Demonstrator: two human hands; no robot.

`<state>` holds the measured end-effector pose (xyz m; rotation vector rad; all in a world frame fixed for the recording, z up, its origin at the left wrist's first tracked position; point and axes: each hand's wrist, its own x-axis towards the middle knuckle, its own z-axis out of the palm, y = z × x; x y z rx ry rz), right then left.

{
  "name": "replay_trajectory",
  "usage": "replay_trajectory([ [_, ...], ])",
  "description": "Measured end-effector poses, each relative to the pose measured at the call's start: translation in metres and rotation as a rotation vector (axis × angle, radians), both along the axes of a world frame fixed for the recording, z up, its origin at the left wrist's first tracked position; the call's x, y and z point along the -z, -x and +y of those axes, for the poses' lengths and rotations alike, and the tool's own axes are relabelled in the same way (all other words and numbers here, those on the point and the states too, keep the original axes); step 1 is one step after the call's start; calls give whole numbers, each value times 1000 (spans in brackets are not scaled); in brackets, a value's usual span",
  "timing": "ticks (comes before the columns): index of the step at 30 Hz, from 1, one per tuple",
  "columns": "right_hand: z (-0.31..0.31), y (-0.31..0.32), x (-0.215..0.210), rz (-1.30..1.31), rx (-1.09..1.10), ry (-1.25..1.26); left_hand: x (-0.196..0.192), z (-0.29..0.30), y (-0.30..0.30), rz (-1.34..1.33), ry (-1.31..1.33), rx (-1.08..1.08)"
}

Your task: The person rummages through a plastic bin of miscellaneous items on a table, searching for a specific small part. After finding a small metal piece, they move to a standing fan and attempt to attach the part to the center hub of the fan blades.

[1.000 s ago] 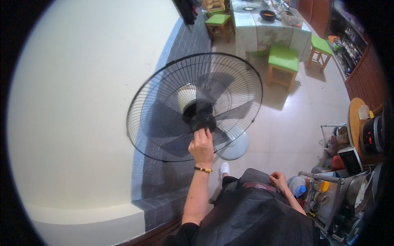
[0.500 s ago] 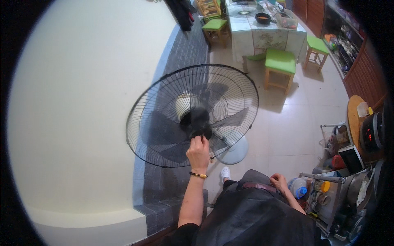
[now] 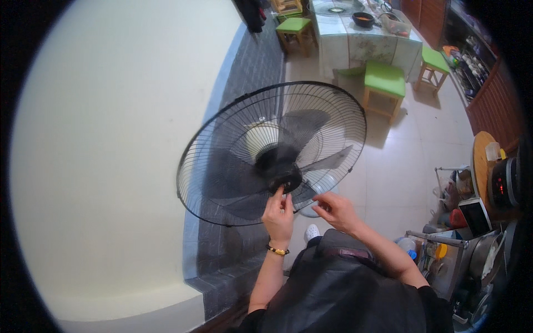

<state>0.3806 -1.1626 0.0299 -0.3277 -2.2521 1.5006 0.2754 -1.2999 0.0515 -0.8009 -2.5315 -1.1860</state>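
A standing fan with dark blades (image 3: 239,180) and a round black wire grille (image 3: 179,186) tilts up in front of me. My left hand (image 3: 278,222) is at its black hub (image 3: 286,180). The index finger reaches onto the hub's front and the thumb stands apart, with nothing visibly held. To its right, my right hand (image 3: 340,215) hovers by the grille's lower edge, fingers bent and parted, with nothing seen in it. The fan's pale round base (image 3: 327,180) shows partly behind the grille.
A plain wall (image 3: 105,155) with dark grey tiling stands at the left. Green-topped stools (image 3: 385,79) surround a covered table (image 3: 338,47) holding a black bowl (image 3: 363,20). On the right, a cluttered rack (image 3: 436,238) and a round wooden board (image 3: 482,161) stand close.
My right hand has risen from my lap to beside the fan. The left hand's pinch at the hub has loosened, its index finger now extended. The fan appears slightly farther right in view.
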Motion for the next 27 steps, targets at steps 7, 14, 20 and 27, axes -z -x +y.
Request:
replay_trajectory([
  [7, -40, 64, -8, 68, 291, -133, 1, -18, 4, 8, -94, 120],
  [14, -50, 76, -2, 102, 465, -278, 9, -42, 9, -64, -149, 222],
  [20, -57, 75, 3, 180, 530, -328, 14, -47, 19, -131, -158, 332],
  [27, -55, 76, 7, 280, 567, -534, 13, -54, 33, -244, -133, 443],
])
